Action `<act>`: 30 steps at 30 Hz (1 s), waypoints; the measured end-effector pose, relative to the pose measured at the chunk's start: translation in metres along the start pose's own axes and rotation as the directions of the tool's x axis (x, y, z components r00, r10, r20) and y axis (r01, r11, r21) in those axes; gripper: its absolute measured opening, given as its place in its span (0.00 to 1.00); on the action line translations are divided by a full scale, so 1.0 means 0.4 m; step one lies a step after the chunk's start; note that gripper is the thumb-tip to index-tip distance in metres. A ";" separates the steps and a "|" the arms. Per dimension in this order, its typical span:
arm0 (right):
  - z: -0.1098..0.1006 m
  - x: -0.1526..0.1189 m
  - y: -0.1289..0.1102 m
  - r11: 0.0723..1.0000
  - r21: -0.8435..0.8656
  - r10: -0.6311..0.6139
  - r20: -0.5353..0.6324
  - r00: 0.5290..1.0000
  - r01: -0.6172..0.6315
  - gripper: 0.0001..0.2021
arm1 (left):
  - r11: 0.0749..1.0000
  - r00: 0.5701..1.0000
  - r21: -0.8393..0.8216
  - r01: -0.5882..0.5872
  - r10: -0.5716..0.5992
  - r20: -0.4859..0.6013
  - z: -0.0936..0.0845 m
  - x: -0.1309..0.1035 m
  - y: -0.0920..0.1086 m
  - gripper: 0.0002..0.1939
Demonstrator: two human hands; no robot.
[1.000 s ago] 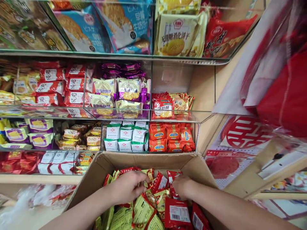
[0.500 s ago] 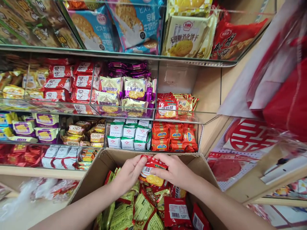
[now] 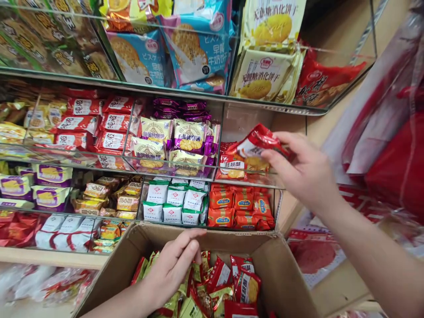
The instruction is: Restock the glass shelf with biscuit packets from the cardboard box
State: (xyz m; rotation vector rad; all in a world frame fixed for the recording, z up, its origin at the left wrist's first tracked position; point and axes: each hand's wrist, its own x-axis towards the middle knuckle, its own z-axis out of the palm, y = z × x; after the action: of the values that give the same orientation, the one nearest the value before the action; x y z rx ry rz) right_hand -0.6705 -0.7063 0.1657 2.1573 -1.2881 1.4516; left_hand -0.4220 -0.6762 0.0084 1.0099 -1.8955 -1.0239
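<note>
This place is a shop, and it seems to sell mostly snacks. The shelves [image 3: 49,257] show it well: they stand in several levels, and clear panels [image 3: 149,167] divide them into small compartments. Packets of the same kind are placed together, for example the blue biscuit bags [image 3: 137,59], the white packets with green edges [image 3: 157,193] and the orange packets [image 3: 221,199]. In front of the shelves there is a cardboard box [image 3: 281,274], which contains many loose wrapped snacks [image 3: 247,286].
</note>
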 end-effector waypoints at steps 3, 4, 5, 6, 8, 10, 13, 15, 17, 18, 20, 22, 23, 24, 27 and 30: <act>0.033 0.087 0.066 0.975 -0.218 -0.020 0.113 0.993 0.045 0.14 | 0.995 1.000 0.094 -0.027 0.027 0.004 0.003 -0.002 -0.001 0.16; 0.051 0.105 0.083 0.970 -0.234 -0.006 0.233 0.972 0.062 0.14 | 0.992 0.998 0.115 -0.056 0.055 0.009 0.004 -0.002 -0.001 0.16; 0.069 0.118 0.096 0.970 -0.230 0.010 0.359 0.933 0.078 0.14 | 0.988 0.996 0.131 -0.085 0.083 0.015 0.005 -0.002 -0.003 0.16; 0.085 0.128 0.103 0.972 -0.213 0.017 0.471 0.882 0.095 0.14 | 0.984 0.994 0.142 -0.112 0.110 0.023 0.006 -0.002 -0.004 0.16; 0.107 0.139 0.105 0.970 -0.208 0.022 0.603 0.798 0.130 0.14 | 0.977 0.989 0.156 -0.148 0.145 0.035 0.006 0.000 -0.009 0.17; 0.118 0.147 0.096 0.950 -0.272 0.064 0.643 0.763 0.150 0.19 | 0.972 0.987 0.169 -0.160 0.154 0.048 0.006 0.003 -0.013 0.17; 0.128 0.161 0.082 0.912 -0.378 0.153 0.675 0.721 0.161 0.35 | 0.968 0.985 0.189 -0.164 0.153 0.074 0.006 0.004 -0.014 0.18; 0.141 0.170 0.083 0.894 -0.404 0.155 0.684 0.713 0.193 0.36 | 0.960 0.983 0.220 -0.171 0.152 0.100 0.006 0.003 -0.012 0.18; 0.155 0.174 0.091 0.881 -0.415 0.126 0.670 0.732 0.228 0.31 | 0.945 0.981 0.276 -0.173 0.141 0.130 0.005 0.000 -0.008 0.18; 0.160 0.175 0.095 0.878 -0.415 0.111 0.659 0.744 0.237 0.30 | 0.936 0.980 0.307 -0.172 0.131 0.150 0.004 -0.002 -0.007 0.18; 0.166 0.173 0.099 0.882 -0.414 0.111 0.647 0.754 0.225 0.32 | 0.918 0.976 0.358 -0.170 0.108 0.187 0.002 -0.006 -0.007 0.18; 0.164 0.170 0.095 0.881 -0.442 0.175 0.637 0.751 0.170 0.36 | 0.901 0.971 0.397 -0.176 0.092 0.221 0.001 -0.008 -0.008 0.18; 0.162 0.168 0.090 0.873 -0.470 0.228 0.634 0.739 0.134 0.39 | 0.890 0.968 0.416 -0.185 0.090 0.236 0.000 -0.008 -0.009 0.17; 0.160 0.168 0.085 0.861 -0.500 0.284 0.629 0.723 0.097 0.40 | 0.879 0.965 0.435 -0.195 0.093 0.246 0.000 -0.008 -0.009 0.17; 0.159 0.169 0.072 0.840 -0.540 0.353 0.618 0.703 0.054 0.40 | 0.848 0.954 0.476 -0.232 0.102 0.283 0.001 -0.003 -0.008 0.17; 0.163 0.169 0.073 0.855 -0.509 0.288 0.621 0.729 0.096 0.38 | 0.842 0.938 0.476 -0.255 0.096 0.333 0.002 0.004 -0.004 0.17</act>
State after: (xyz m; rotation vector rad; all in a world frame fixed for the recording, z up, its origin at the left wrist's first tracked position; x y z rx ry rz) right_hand -0.6439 -0.7993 0.1837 2.2984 -1.7809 0.1881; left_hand -0.4227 -0.6778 0.0069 0.9752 -2.5496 -0.5866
